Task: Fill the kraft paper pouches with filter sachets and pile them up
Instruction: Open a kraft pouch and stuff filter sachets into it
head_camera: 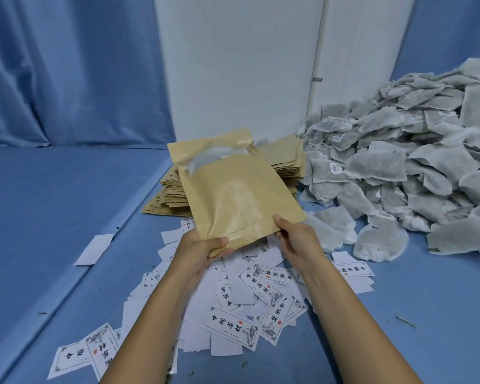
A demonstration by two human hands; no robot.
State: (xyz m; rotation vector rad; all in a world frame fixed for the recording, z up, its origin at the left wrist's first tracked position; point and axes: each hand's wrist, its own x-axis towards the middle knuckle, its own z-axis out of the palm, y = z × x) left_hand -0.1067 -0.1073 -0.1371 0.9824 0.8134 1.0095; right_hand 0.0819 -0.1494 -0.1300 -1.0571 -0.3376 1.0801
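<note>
both hands (203, 246) (295, 235) grip the kraft pouch (239, 195)

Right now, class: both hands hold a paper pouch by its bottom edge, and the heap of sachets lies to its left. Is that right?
No. The head view shows the heap of sachets right of the pouch; the left hand and right hand do hold its bottom edge.

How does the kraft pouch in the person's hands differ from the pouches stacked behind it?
The held pouch is raised and tilted, gripped at its lower edge by the left hand and right hand; the stacked pouches lie flat. The held pouch's mouth gapes, white showing inside; the stacked pouches look shut. Both are tan kraft paper.
</note>
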